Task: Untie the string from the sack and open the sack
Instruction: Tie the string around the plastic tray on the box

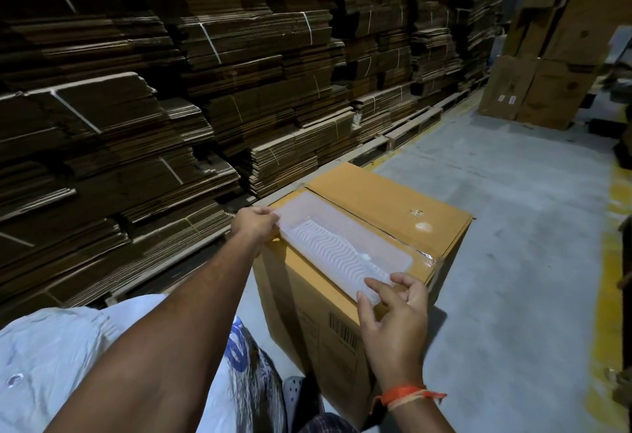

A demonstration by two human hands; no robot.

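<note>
**Sack untouched while both hands handle a packet on a carton**

While the white sack (61, 357) lies low at the person's left side on the floor, partly hidden under the left forearm, neither hand is on it. No string is visible on the part of the sack that shows, so I cannot tell whether it is tied or already loosened; its mouth is out of view.

Both hands are on something else. A tall brown carton (393, 206) stands on the grey floor (513, 193) just in front of the person, and a long, flat, translucent white packet (342, 248) lies across its taped top. The left hand (254, 224) is closed on the packet's far end, fingers pinching its corner. The right hand (393, 316) rests at the near end, fingers spread loosely and touching the edge, with no firm grip that I can see. An orange thread band (407, 395) circles that wrist.

Stacks of flattened cardboard (171, 90) fill the wall to the left.

Judging from this, the untying and opening both appear to lie ahead.
</note>
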